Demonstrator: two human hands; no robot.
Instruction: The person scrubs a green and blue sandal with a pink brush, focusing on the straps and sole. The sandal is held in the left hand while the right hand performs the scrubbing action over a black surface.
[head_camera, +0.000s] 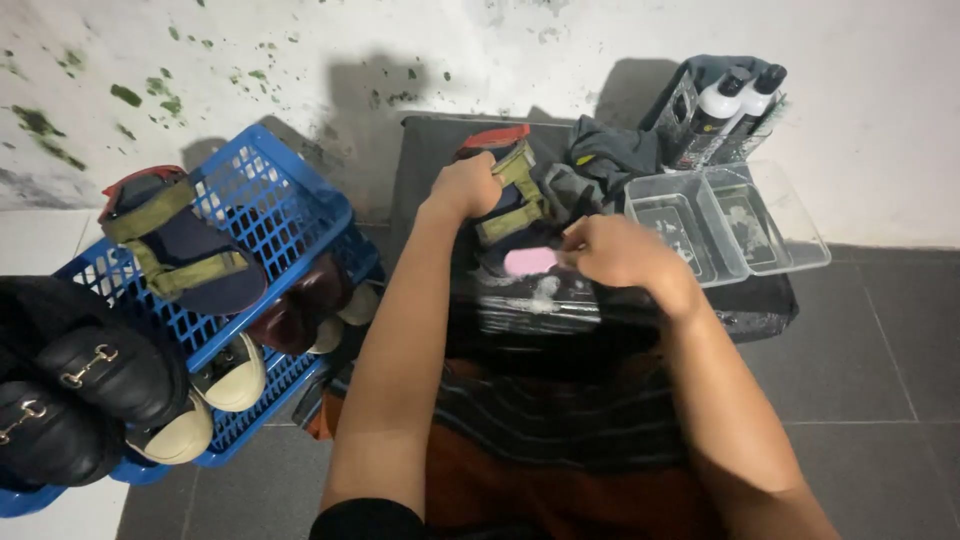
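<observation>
Fingers (478, 172) of the left hand (466, 187) were curled tight round the upper part of a sandal (508, 200), a dark one with olive straps and a red edge at the top, and they pinned it down on the low black bench (760, 310) in front of the person. Over on the other side, the right hand (622, 250) was closed on a pink brush (530, 261), fingers wrapped round its near end, the pink body lying flat against the lower part of the sandal. White foam (540, 295) sat on the shiny bench surface just below it.

That sandal looked light and bendy, with soft fabric straps over a firmer sole, and probably slick where it was wet. By my reading, the sole edge or the stiff top end was the place to take hold, as the left hand had it, since the straps would only fold under pressure.

Beside the work, to the right, stood two clear plastic tubs (700, 225) with cloudy dregs, and behind them a holder with two white bottles (738, 100) with black caps. A grey cloth (610, 150) lay crumpled against the wall. Off to the left, a blue basket (270, 215) held a matching sandal (180, 240) on its rim, cream-toed shoes (215, 395), brown ones deeper in, and black loafers (80, 390) with metal bits nearest the camera.
</observation>
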